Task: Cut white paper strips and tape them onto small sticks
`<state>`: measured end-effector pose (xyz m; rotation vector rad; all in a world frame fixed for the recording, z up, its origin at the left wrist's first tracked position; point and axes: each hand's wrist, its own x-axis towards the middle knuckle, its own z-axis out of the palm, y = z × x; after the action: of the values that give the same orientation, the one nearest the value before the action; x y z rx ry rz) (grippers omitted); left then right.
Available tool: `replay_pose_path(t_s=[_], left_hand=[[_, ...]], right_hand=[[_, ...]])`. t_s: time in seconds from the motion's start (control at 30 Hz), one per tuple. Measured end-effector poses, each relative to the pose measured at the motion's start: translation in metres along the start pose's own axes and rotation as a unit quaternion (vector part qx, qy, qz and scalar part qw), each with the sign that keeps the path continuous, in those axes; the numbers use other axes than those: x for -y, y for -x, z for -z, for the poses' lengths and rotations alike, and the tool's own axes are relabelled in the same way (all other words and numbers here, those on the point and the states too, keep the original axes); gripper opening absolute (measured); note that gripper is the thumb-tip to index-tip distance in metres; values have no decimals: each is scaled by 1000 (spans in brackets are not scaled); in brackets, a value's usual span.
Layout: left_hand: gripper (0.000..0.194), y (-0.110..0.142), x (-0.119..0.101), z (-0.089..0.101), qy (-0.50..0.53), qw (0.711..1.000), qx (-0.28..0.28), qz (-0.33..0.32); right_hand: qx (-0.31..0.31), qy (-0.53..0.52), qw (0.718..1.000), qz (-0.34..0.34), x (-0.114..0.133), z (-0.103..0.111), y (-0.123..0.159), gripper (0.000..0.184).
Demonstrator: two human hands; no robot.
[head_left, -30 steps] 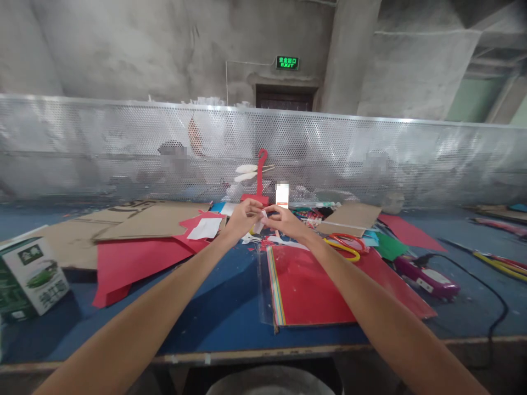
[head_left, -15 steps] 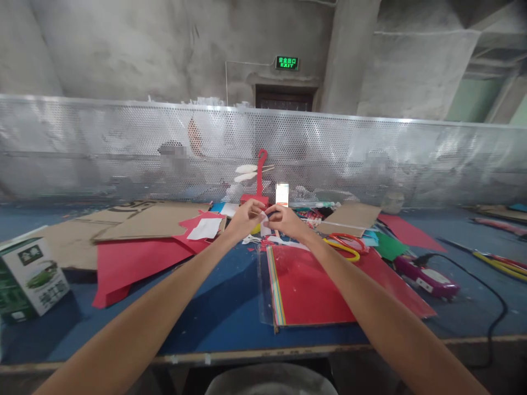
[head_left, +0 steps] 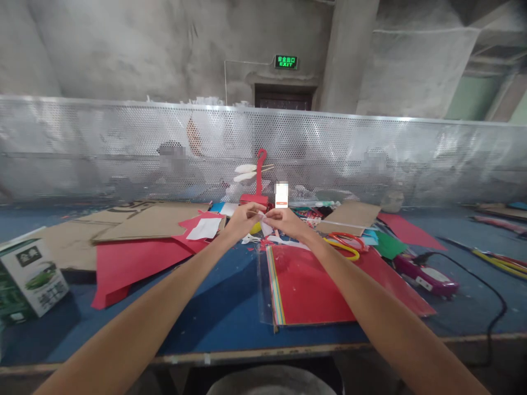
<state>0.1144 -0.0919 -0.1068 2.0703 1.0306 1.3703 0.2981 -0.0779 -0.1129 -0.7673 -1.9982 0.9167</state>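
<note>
A small piece of white paper hangs between my fingertips above the middle of the table. My left hand pinches its left side, along with what looks like a thin stick. My right hand pinches the same paper from the right, fingers closed. Just below lie a yellow round thing and white paper scraps. Behind the hands stands a red paper piece with a hooked strip, near two white spindle shapes on sticks. A lit phone stands upright beyond my right hand.
Cardboard sheets and red paper cover the left side, by a green-and-white carton. A pack of coloured paper lies in front, with red and yellow scissors. A purple power strip trails a black cable at right. Perforated metal borders the back.
My hands have shifted slightly, and the white paper between them hangs a little lower and wider. Both hands keep their pinch. The view has moved very slightly.
</note>
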Motion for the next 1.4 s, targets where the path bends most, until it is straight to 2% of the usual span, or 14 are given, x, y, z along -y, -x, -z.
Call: replay_pose_path(t_s=[0.13, 0.37, 0.57, 0.77, 1.03, 1.13, 1.27, 1.4], left_hand=[[21, 0, 2, 1, -10, 1000, 2, 5], [20, 1, 4, 1, -39, 999, 9, -23], [22, 0, 6, 3, -17, 1000, -3, 3], [29, 0, 7, 5, 24, 999, -25, 41], [32, 0, 8, 6, 16, 998, -39, 46], [34, 0, 5, 6, 4, 999, -26, 43], [35, 1, 4, 8, -30, 999, 10, 37], [33, 0, 6, 11, -71, 997, 8, 34]], right_hand=[[11, 24, 1000, 6, 2, 1, 2, 29], [27, 14, 999, 7, 0, 2, 1, 27], [15, -4, 1000, 20, -8, 3, -2, 27], [9, -2, 1000, -3, -6, 2, -1, 26], [-1, 8, 1000, -5, -7, 2, -1, 23], [-7, 16, 1000, 2, -8, 3, -2, 23], [18, 6, 1000, 3, -12, 4, -4, 24], [29, 5, 1000, 0, -14, 4, -4, 26]])
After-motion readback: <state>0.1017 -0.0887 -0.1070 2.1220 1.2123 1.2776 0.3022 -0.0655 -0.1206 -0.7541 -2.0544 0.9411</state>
